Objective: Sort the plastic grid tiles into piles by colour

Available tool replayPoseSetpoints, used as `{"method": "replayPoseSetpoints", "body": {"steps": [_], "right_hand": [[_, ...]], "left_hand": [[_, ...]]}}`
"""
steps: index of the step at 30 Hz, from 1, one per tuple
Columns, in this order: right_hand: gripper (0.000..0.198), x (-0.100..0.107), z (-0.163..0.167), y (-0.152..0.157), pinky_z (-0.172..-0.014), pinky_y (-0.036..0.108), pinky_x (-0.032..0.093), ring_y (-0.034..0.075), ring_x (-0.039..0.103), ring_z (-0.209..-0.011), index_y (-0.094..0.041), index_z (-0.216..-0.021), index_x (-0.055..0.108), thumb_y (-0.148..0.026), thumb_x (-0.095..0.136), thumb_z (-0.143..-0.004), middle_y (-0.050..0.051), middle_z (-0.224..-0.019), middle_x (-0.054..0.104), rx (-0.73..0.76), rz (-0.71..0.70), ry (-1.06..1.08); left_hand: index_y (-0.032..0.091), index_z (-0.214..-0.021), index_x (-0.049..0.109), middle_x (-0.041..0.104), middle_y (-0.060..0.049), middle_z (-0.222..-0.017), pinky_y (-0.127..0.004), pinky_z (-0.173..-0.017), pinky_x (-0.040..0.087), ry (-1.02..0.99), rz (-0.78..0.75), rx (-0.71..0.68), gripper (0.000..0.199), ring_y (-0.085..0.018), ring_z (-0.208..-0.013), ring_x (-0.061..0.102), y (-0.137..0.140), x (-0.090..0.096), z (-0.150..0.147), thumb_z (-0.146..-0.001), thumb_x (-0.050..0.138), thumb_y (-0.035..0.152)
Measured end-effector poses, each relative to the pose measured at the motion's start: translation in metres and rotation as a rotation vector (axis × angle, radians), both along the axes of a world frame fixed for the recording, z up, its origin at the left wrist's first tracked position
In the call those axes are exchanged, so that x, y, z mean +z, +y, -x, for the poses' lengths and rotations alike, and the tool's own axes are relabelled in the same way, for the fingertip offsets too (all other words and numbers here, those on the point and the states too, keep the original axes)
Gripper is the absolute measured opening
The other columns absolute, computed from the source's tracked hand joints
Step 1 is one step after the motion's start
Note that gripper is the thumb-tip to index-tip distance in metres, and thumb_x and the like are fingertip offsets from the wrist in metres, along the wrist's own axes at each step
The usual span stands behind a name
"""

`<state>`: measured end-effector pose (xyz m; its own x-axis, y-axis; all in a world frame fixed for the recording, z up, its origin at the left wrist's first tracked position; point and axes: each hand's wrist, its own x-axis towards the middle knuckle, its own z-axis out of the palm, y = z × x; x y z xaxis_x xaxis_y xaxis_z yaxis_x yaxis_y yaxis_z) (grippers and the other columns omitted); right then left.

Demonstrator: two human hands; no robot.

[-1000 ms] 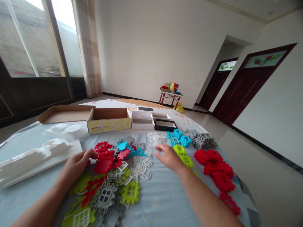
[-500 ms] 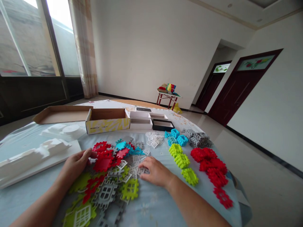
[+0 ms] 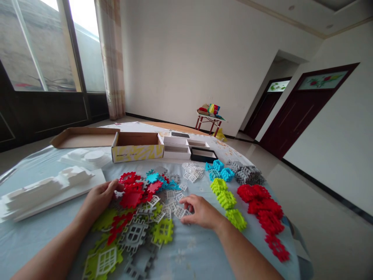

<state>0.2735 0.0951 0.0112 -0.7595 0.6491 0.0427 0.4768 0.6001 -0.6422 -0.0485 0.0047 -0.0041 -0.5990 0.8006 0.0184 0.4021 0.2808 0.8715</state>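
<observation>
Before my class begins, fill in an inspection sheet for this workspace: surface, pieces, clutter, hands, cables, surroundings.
Surface: pale blue cloth, lightly creased.
Pieces: mixed-colour heap of toothed plastic pieces; to its right, red, yellow-green, blue and grey plastic stacks.
Clutter: white moulded packaging; open yellow-and-white cardboard box.
Hands: left hand at the heap's edge, grip unclear; right hand half-open at white lattice plastic pieces, contact unclear.
Cables: nothing seen.
Surroundings: white wall, dark red doors.

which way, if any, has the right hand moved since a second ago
Yes: judged against the black box, the right hand has moved away from it, down the picture and slightly left, to the loose white lattice pieces.
</observation>
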Motion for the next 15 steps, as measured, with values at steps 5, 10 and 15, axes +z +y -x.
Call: {"method": "replayPoseSetpoints", "body": {"steps": [5,10,15], "right_hand": [[0.052,0.003,-0.006,0.002,-0.064,0.022,0.045,0.010,0.052,-0.067,-0.021,-0.107,0.061,-0.028,0.074,-0.057,0.000,-0.090,0.058,0.003,0.057,-0.049],[0.051,0.006,-0.010,0.001,-0.064,0.023,0.044,0.010,0.053,-0.065,-0.020,-0.105,0.062,-0.033,0.074,-0.057,0.001,-0.091,0.058,-0.013,0.049,-0.090],[0.045,0.006,-0.015,-0.006,-0.067,0.023,0.044,0.011,0.054,-0.068,-0.020,-0.108,0.060,-0.034,0.068,-0.066,0.002,-0.091,0.059,-0.062,0.012,-0.054]], "left_hand": [[0.012,-0.079,0.063,0.050,0.002,-0.048,-0.024,-0.052,0.033,-0.001,0.024,0.006,0.057,-0.013,-0.049,0.042,-0.002,0.005,-0.004,-0.068,0.037,0.062],[0.012,-0.080,0.063,0.052,0.001,-0.050,-0.024,-0.052,0.034,0.024,0.029,0.010,0.055,-0.014,-0.050,0.045,-0.003,0.004,-0.001,-0.071,0.036,0.060],[0.018,-0.082,0.063,0.064,-0.002,-0.073,-0.025,-0.066,0.038,0.278,-0.022,0.022,0.045,-0.018,-0.069,0.055,-0.007,0.012,-0.004,-0.074,0.038,0.054]]}}
